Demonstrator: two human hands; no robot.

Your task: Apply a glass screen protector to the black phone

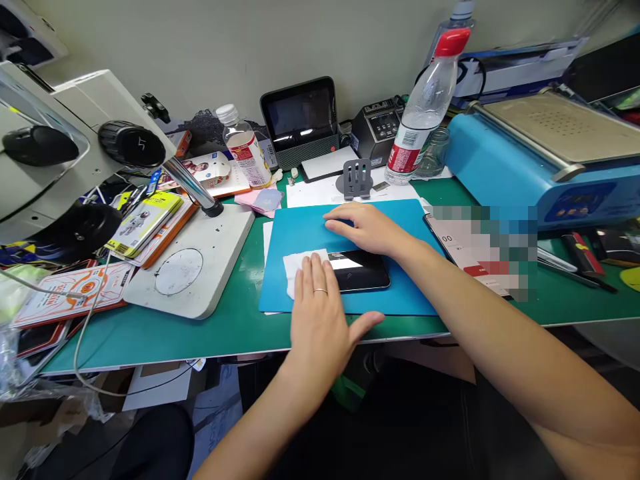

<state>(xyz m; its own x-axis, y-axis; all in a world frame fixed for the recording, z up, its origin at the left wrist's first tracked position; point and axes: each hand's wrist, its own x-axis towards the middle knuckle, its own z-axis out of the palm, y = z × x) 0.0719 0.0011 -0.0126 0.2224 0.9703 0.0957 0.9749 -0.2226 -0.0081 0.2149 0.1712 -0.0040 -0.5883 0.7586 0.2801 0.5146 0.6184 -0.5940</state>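
A black smartphone lies flat on a blue mat with its glossy face up. My left hand rests flat over its left end, fingers stretched out and thumb apart, pressing a white tissue beneath the fingers. The tissue hides that end of the phone. My right hand is at the phone's far edge, fingers extended to the left and thumb apart from them, with nothing held. Whether its palm touches the phone cannot be made out.
To the left stands a microscope on a white base, near boxes. A plastic bottle with a red cap, a grey phone stand and a smart display are behind. A blue machine and another phone are right.
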